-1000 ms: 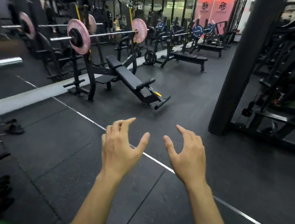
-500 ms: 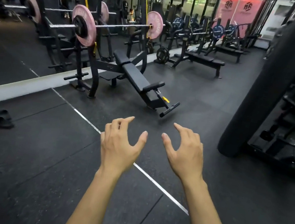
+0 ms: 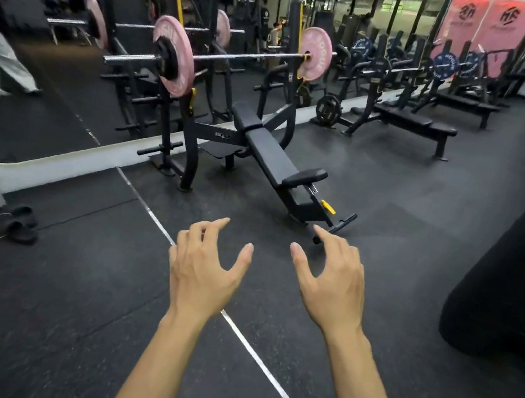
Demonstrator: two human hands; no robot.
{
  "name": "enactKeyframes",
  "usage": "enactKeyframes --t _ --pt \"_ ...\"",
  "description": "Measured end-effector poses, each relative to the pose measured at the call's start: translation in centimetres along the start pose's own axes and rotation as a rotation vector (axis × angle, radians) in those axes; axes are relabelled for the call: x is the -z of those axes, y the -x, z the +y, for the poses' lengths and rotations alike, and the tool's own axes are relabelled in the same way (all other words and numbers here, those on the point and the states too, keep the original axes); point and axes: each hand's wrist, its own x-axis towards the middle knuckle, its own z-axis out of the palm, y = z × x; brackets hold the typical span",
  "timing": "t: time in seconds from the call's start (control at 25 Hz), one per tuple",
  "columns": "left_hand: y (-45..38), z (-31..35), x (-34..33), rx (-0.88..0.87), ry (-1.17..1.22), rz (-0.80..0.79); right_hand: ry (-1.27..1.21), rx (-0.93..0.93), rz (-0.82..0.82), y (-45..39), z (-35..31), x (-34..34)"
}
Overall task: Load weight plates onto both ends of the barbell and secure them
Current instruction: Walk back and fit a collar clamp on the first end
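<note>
Black rubber flooring [image 3: 355, 318], crossed by a thin pale line, fills the near ground of a gym with a mirrored wall on the left. Nearest the camera, the left hand [image 3: 204, 269] and the right hand [image 3: 333, 287] are held out side by side above the floor, palms down, fingers spread and loosely curled, with nothing in either one. Beyond them an inclined bench [image 3: 272, 155] sits in its rack, and the barbell [image 3: 243, 55] rests across the uprights well apart from the hands. A pink plate [image 3: 173, 57] with a smaller dark plate on its outer face is on the near end, and another pink plate [image 3: 314, 54] is on the far end. Whether any collar is fitted cannot be told from here. A loose dark plate [image 3: 328, 109] leans on the floor behind the bench, near the foot of the next bench [image 3: 410, 119] along the wall. The step in hand looks like the walk up to the rack. To do it well, go to the near sleeve first, check that the plates sit flush against the shoulder, and add weight evenly, one side then the other, so the bar does not tip. Carry any plate with both hands at its rim, slide it on square, and finish each end with a collar pushed tight.
</note>
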Motion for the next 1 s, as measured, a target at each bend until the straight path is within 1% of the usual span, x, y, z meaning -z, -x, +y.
enactKeyframes --t 0.12,0.24,0.36,0.52,0.64,0.76,0.92,1.0 --pt "-6.2 -0.8 -3.4 0.051 -0.117 0.011 -0.058 0.043 -0.083 -7.7 1.6 -5.5" --pt "-12.1 -3.5 -3.6 0.141 -0.235 0.118 -0.151 0.145 -0.2 -15.0 0.6 -11.6" --pt "-15.3 -7.5 -1.9 0.278 -0.35 0.213 -0.251 0.253 -0.319 -19.2 -3.2 -18.1" --pt "-18.8 -14.2 0.1 0.446 -0.464 0.322 -0.398 0.415 -0.478 -21.4 -10.5 -27.8" --pt "-21.3 -20.3 0.8 0.557 -0.485 0.354 -0.415 0.498 -0.522 -22.7 -13.8 -34.6" --pt "-26.8 -26.5 1.1 0.664 -0.438 0.371 -0.405 0.549 -0.579 -26.5 -18.3 -41.2" --pt "-35.7 -33.3 2.6 0.666 -0.398 0.445 -0.48 0.554 -0.575 -32.8 -24.1 -48.8" --pt "-38.1 -35.8 3.1 0.658 -0.418 0.487 -0.493 0.558 -0.575 -34.4 -25.7 -51.8"
